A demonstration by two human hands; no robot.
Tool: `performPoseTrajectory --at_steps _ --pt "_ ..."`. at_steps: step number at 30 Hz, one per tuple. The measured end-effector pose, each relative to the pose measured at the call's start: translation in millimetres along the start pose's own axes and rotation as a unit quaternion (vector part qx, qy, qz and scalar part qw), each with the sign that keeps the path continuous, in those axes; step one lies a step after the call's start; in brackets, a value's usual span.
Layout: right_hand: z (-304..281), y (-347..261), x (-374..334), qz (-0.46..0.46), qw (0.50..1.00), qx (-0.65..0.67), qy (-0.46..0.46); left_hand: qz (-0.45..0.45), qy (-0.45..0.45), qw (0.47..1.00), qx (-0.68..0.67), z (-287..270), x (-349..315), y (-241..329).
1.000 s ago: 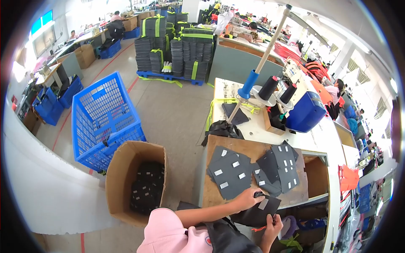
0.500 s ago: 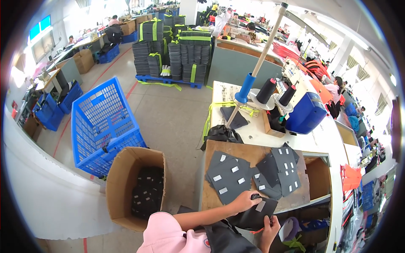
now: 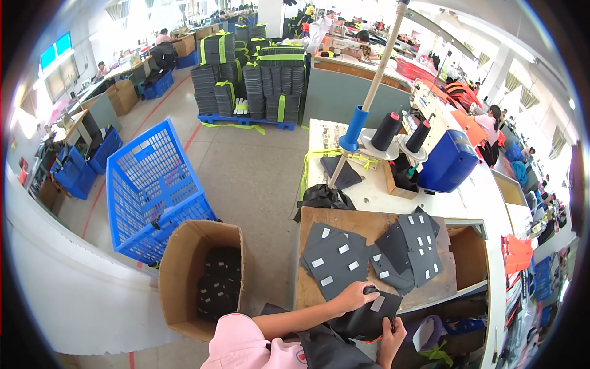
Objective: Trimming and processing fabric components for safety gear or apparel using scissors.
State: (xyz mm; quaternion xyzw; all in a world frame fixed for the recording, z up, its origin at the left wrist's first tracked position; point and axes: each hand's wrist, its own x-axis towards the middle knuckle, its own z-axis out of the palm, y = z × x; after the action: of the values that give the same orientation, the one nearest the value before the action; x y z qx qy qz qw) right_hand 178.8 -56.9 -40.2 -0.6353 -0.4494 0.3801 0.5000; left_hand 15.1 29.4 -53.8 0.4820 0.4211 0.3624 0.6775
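Observation:
A dark grey fabric piece [image 3: 364,320] with one pale rectangular patch hangs between my hands at the near edge of the wooden board [image 3: 307,289]. My left hand [image 3: 356,297] pinches its upper edge; a small black bit shows at those fingers, too small to name. My right hand [image 3: 391,337] is closed on the piece's lower right edge, thumb on top. A bit of orange shows below the fabric. Just beyond, flat dark pieces with white patches lie on the board in a left group [image 3: 334,255] and an overlapping right group [image 3: 420,249].
Left of me stands a cardboard box [image 3: 178,277] holding dark patched pieces, with a blue plastic crate [image 3: 147,178] behind it. A white table [image 3: 369,203] carries black thread cones [image 3: 386,132] and a pole [image 3: 378,77]. Tall bundled stacks [image 3: 270,80] sit on a blue pallet.
The view has shifted slightly. My right hand has shifted a little on the fabric, its thumb now lying over the edge; my left hand keeps its pinch.

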Motion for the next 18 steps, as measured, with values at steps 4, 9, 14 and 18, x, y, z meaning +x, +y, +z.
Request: performPoseTrajectory --at_steps 4,9,14,18 --pt "-1.0 2.2 -0.6 -0.001 1.000 -0.009 0.002 -0.006 -0.004 1.000 -0.003 -0.1 0.1 0.6" --pt "1.6 -1.5 -1.5 0.008 1.000 0.011 -0.002 0.010 0.010 1.000 -0.010 -0.8 0.4 -1.2" --pt "5.4 -3.3 -1.7 0.023 0.999 0.037 -0.003 0.003 0.011 1.000 -0.007 -3.4 0.4 -0.3" --pt "5.7 -3.5 -1.7 0.025 0.998 0.052 -0.009 0.005 0.015 1.000 -0.003 -5.1 -0.6 0.3"
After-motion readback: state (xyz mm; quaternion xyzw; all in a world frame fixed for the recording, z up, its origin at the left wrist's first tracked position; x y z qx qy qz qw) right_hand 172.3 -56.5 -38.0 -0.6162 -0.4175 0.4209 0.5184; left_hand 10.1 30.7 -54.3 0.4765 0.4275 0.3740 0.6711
